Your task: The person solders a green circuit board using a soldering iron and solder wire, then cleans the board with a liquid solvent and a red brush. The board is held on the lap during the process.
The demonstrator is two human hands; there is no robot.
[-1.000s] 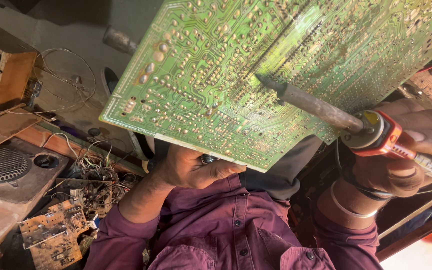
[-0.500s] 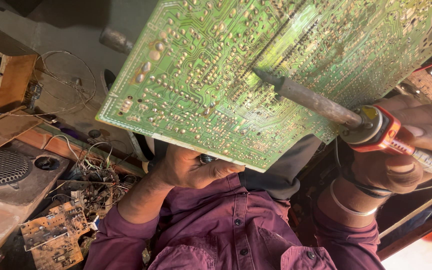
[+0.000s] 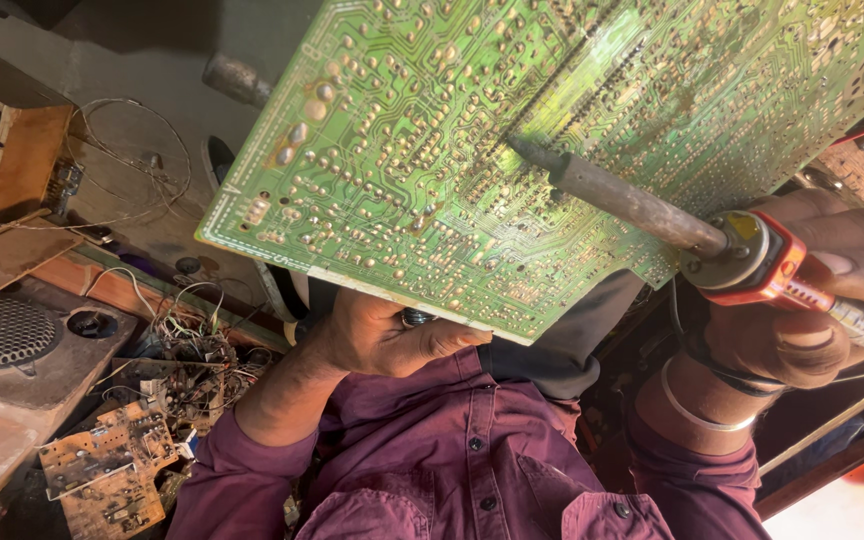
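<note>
— Far left of view?

— Perforated speaker grille (image 3: 2,335) set in a brown wooden panel, a round hole just beside. Above, an open wooden box (image 3: 27,160) near the left edge of the bench, thin loops of wire (image 3: 132,150) trailing over the grey surface (image 3: 142,60) beyond. Below, two small brown circuit boards (image 3: 107,470) lying flat and overlapping near the lower left corner. Tangle of fine wires (image 3: 197,365) just right of the grille, between panel and forearm.

— Left hand?

— Left hand (image 3: 377,335) under the lower edge of the large green circuit board (image 3: 432,180), solder side facing the camera. Thumb pressed along the board's bottom edge; remaining fingers curled behind, hidden, spread not discernible. Dark ring-like item (image 3: 414,317) at the thumb base, touching the board edge. Maroon sleeve (image 3: 242,480) rolled at the forearm.

— Position of the board?

— Held up off the bench, tilted, filling the upper centre and right of view; lower left corner over the grey surface, right portion running out past the top right edge.

— Tool?

— Soldering iron (image 3: 642,210), dark corroded barrel, tip resting on the board near centre, beside a bright vertical trace. Orange-red collar and handle at right.

— Right hand?

— Right hand (image 3: 812,300) closed round the iron's handle, fingers pressed together and wrapped, thumb laid along the top. Metal bangle (image 3: 697,405) and dark cord at the wrist.

— Lower centre?

— Maroon buttoned shirt (image 3: 472,470), dark trousers (image 3: 552,350) just above.
</note>
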